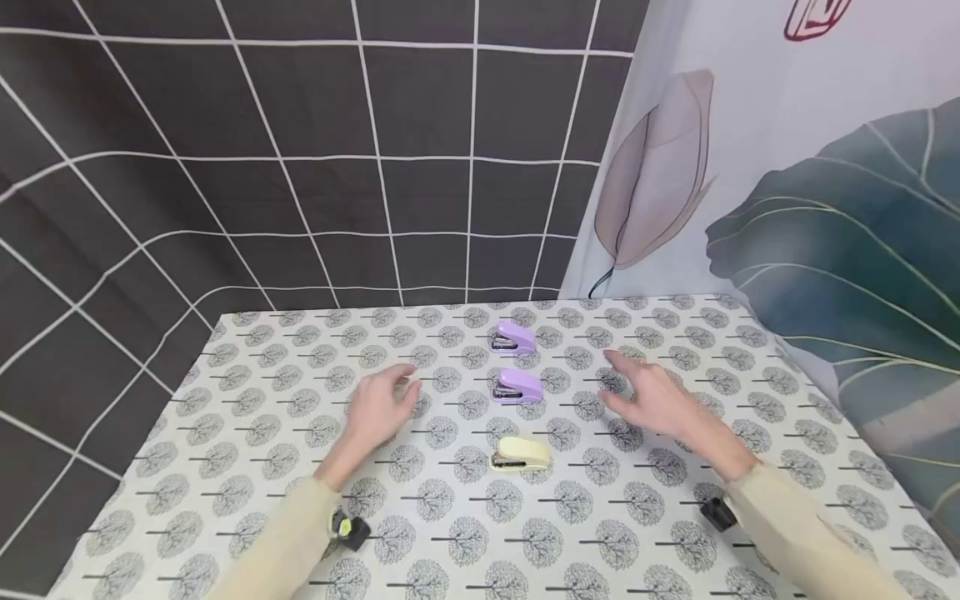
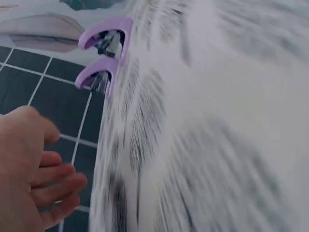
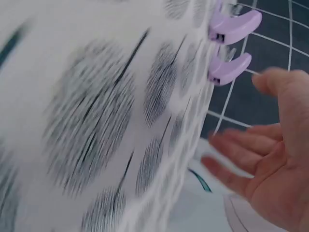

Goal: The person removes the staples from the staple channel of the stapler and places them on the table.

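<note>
Three staplers lie in a column on the patterned cloth: a purple stapler point(image 1: 515, 337) farthest back, a second purple stapler point(image 1: 518, 386) in the middle, and a pale yellow stapler point(image 1: 521, 453) nearest. To their left is my left hand point(image 1: 381, 404), above the cloth, fingers loosely bent and holding nothing. My right hand point(image 1: 651, 395) hovers on the other side, its fingers spread and empty. Neither hand touches a stapler. Both wrist views show the two purple staplers, beyond the left hand point(image 2: 34, 169) and the right hand point(image 3: 270, 150).
A white cloth printed with grey trees point(image 1: 247, 475) covers the table. Behind it hangs a dark curtain with a white grid point(image 1: 315, 100), and a light curtain with large leaves point(image 1: 750, 150) is at the right. Each wrist wears a small black device point(image 1: 718, 514).
</note>
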A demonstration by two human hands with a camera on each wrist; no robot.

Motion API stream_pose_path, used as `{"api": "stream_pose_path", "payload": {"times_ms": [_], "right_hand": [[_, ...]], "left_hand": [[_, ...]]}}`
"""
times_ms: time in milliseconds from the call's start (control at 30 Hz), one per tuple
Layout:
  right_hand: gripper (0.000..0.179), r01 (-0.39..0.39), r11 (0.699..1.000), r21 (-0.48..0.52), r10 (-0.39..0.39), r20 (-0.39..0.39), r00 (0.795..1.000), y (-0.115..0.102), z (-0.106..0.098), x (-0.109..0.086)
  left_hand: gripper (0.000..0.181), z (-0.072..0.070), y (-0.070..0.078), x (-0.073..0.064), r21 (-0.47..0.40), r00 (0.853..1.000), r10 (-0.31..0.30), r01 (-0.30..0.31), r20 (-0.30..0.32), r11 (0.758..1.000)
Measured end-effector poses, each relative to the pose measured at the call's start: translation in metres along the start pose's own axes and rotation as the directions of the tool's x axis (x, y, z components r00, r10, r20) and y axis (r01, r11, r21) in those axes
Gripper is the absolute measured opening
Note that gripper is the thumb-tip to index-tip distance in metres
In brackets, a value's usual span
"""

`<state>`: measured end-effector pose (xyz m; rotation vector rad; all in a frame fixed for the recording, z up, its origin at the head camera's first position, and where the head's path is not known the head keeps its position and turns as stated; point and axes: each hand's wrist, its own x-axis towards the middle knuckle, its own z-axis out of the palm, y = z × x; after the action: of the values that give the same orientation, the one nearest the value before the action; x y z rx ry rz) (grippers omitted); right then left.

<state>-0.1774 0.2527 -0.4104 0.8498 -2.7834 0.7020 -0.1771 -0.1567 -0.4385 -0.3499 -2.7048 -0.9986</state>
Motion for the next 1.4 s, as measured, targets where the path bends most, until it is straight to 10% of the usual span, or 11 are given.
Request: {"api": "stream_pose_path", "payload": {"times_ms": [267, 600, 1400], "right_hand": [[0.026, -0.008, 0.951, 0.310, 0.039, -0.094, 0.995, -0.006, 0.031, 0.057], [0.029, -0.031, 0.937, 0.349, 0.075, -0.111, 0.991, -0.020, 0.057, 0.105], [0.038, -0.042, 0.981, 0.190, 0.047, -0.018, 0.999, -0.030, 0.074, 0.149]], "left_hand": [[0.029, 0.042, 0.014, 0.055, -0.324, 0.977, -0.197, 0.211, 0.077, 0.922], [0.043, 0.079, 0.032, 0.084, -0.404, 0.950, -0.240, 0.304, 0.201, 0.863], [0.035, 0.107, 0.032, 0.101, -0.122, 0.971, -0.197, 0.213, 0.134, 0.969]]}}
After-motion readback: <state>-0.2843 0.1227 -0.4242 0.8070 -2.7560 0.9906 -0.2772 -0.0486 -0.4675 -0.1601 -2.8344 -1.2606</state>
